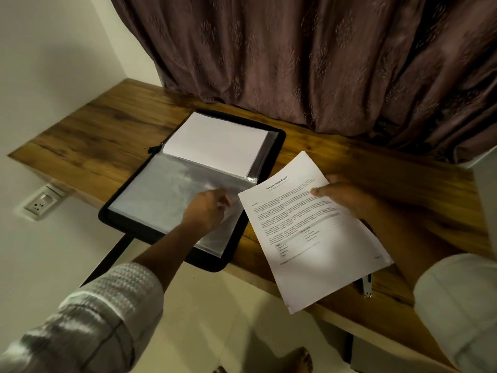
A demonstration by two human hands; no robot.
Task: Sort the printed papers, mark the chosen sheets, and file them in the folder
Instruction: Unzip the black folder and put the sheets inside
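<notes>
A dark patterned curtain [309, 57] hangs behind a long wooden desk [107, 135] seen from above. On the desk lies a black zip folder [279, 138], opened flat, its near corner jutting past the desk's front edge. Its far half holds a blank white stack [215, 142]; its near half shows a clear plastic sleeve [161, 195], glossy and limp.

To the right of the folder, a thin set of printed sheets [312, 238], headed as a health report, is held tilted above the desk, its lower corner hanging out past the front edge. The right hand [344, 197] grips the set at its upper right edge, thumb on top and fingers hidden beneath. The paper looks light and floppy, likely to sag or fan apart if held by one corner. A firm pinch along a long edge would probably keep the pages squared for sliding in.

The left hand [207, 208] rests at the sleeve's right edge with fingers curled. Motion blur hides whether it pinches the plastic or only touches it. The sleeve is probably slippery and clingy, so its opening would need spreading.

A pen [367, 286] peeks out under the sheets.
</notes>
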